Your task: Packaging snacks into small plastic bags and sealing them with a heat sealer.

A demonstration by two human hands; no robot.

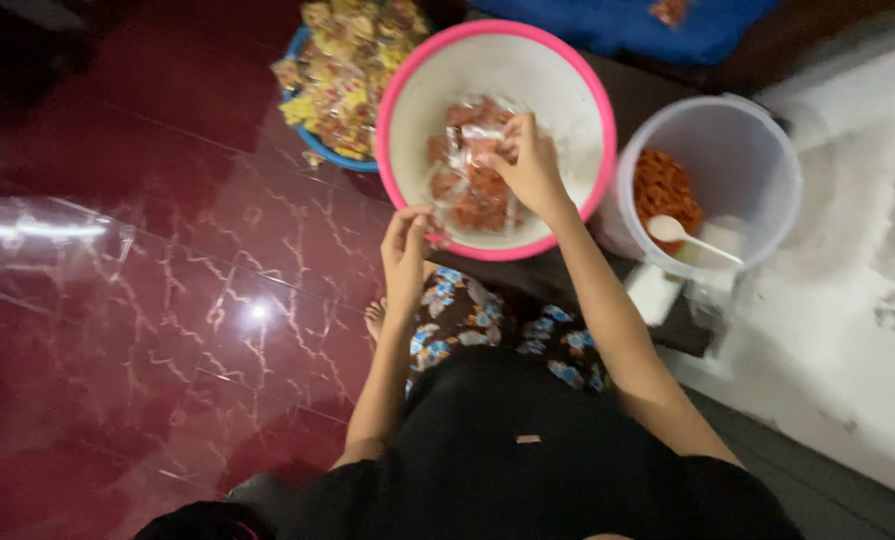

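Observation:
A pink-rimmed white basin (420, 70) sits on the floor in front of me, holding several small clear packets of reddish-orange snack (473, 195). My right hand (530, 165) reaches into the basin and pinches one clear packet (480, 133) by its top edge. My left hand (405, 252) is at the basin's near rim, fingers curled; whether it holds anything is unclear. My knees in flowered fabric (488, 325) lie below the basin.
A clear plastic bucket (758, 150) at the right holds loose reddish snack (663, 190) and a white spoon (686, 236). A blue basin (320, 152) of yellow packets (348, 65) stands behind at left. Glossy dark red tiles (168, 300) cover the left floor; a blue cloth (658, 30) lies behind.

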